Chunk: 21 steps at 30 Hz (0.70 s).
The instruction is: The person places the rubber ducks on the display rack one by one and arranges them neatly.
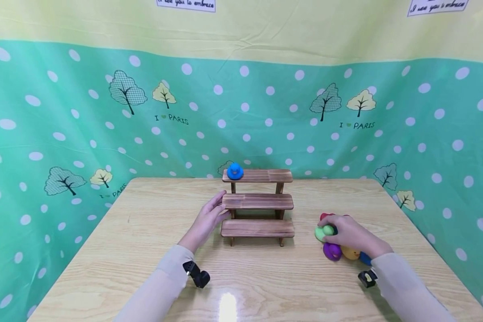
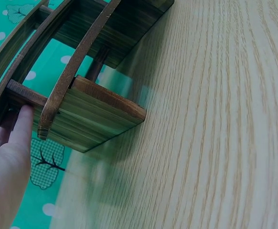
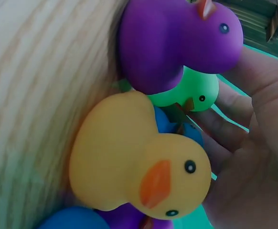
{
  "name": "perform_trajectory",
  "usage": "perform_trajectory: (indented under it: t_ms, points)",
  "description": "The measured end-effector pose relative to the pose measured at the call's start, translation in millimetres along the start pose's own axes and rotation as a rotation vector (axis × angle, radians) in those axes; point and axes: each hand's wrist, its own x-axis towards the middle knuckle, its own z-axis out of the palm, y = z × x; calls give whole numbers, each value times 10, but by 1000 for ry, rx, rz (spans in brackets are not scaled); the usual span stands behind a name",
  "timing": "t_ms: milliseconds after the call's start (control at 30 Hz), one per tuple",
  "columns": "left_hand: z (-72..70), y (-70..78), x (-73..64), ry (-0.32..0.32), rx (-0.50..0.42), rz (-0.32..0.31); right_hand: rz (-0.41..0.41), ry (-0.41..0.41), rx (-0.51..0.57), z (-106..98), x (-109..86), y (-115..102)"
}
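Note:
My left hand [image 1: 205, 221] grips the left end of the middle step of a three-tier wooden shelf [image 1: 257, 201]. In the left wrist view its fingers [image 2: 20, 126] reach in at the shelf's side frame. A blue rubber duck [image 1: 235, 171] sits at the left of the top step. To the right of the shelf, my right hand [image 1: 354, 233] pinches a light green rubber duck [image 1: 323, 232] between thumb and fingers. Close beside that hand are a purple duck [image 1: 332, 252] and a yellow duck [image 3: 115, 152] with an orange beak.
More ducks crowd around the right hand: a red one [image 1: 326, 216] behind it and a blue one [image 1: 365, 258] near the wrist. A green dotted curtain [image 1: 241, 107] hangs behind the pale wooden table [image 1: 145, 232].

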Motion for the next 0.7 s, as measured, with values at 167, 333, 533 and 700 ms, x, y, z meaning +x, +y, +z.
perform_trajectory:
  t_ms: [167, 333, 533, 700]
  points:
    - [0, 3, -2, -4, 6, -3, 17, -23, -6, -8, 4, 21]
    - [-2, 7, -10, -3, 10, -3, 4, -39, -7, -33, 7, 3]
    - [-6, 5, -14, -6, 14, -6, 39, -58, -4, -40, 12, -18]
    - [-12, 6, -11, -17, 14, 0, 59, -65, 0, -26, 29, -9]
